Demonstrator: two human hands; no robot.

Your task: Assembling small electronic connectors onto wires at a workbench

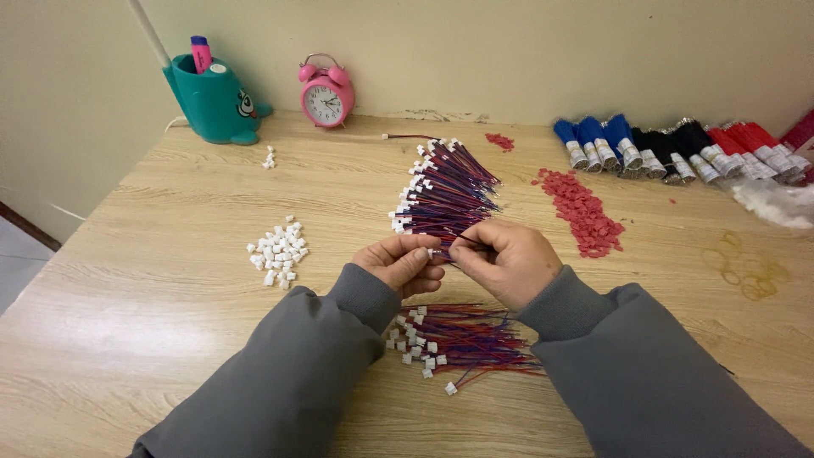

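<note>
White connector (435,252) pinched between left hand (398,263) and right hand (506,261) fingertips – its wire mostly hidden by fingers – near wire pile (462,339) partly covered by sleeves

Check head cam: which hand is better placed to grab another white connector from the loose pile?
Left, probably. The left hand is on the same side as the loose white connectors, with bare table between. The right hand pinches the wire and would need to cross over.
</note>
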